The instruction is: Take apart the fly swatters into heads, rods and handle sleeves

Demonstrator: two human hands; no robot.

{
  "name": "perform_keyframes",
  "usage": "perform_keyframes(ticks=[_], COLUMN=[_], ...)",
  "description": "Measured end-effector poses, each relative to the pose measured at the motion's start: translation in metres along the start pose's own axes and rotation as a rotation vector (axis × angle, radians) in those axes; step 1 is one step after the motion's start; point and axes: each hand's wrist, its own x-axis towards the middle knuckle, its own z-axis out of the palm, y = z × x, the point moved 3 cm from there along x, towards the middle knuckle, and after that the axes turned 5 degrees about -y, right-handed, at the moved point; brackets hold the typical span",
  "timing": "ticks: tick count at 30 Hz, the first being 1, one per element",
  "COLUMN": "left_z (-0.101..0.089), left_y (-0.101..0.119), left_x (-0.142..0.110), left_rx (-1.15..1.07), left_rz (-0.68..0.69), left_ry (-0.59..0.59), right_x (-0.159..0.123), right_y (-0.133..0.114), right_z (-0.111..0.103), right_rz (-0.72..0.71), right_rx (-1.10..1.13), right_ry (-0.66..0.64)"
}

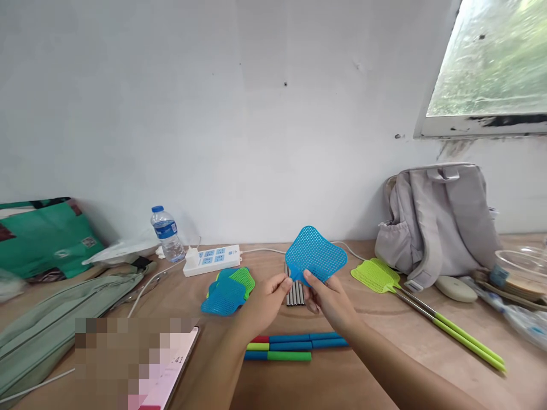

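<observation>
A blue mesh fly swatter head (316,253) is held up over the table between both hands. At its narrow neck, my left hand (270,293) pinches with thumb and fingertips. My right hand (331,299) grips the lower edge of the mesh, thumb on the near face. Behind and below the hands lie several thin metal tubes (294,296), partly hidden. Closer to me, coloured handle grips (290,346) in blue, green, yellow and red lie in rows, overlapped by my forearms. A pile of blue and green swatter heads (226,295) is left of my left hand.
Two yellow-green fly swatters (444,324) with metal shafts lie at right, before a grey backpack (440,222). A power strip (212,261), a water bottle (166,233) and white cables stand along the wall at left. A phone (171,370) lies front left; a plastic cup (519,273) is far right.
</observation>
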Motion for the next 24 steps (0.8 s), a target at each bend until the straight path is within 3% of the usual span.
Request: perform_keyframes(ticks=[4, 8, 12, 18, 21, 24], left_z=[0.004, 0.016, 0.019, 0.026, 0.029, 0.013], left_y=[0.002, -0.004, -0.011, 0.002, 0.021, 0.034], left_x=[0.001, 0.006, 0.013, 0.000, -0.012, -0.019], left_rx=[-0.068, -0.422, -0.763, -0.986, -0.993, -0.970], left_rz=[-0.058, -0.098, -0.164, -0.181, -0.106, -0.026], left_ry=[-0.017, -0.102, -0.178, -0.169, -0.221, -0.167], right_x=[0.012, 0.023, 0.042, 0.090, 0.104, 0.103], right_y=[-0.009, -0.012, 0.000, 0.021, 0.031, 0.049], right_z=[-0.001, 0.001, 0.009, -0.013, -0.019, 0.000], right_rz=[-0.076, -0.160, -0.142, -0.050, 0.003, 0.089], right_rx=[0.003, 0.145, 0.228, 0.008, -0.102, -0.268], right_ry=[-0.026, 0.070, 0.116, 0.222, 0.171, 0.007])
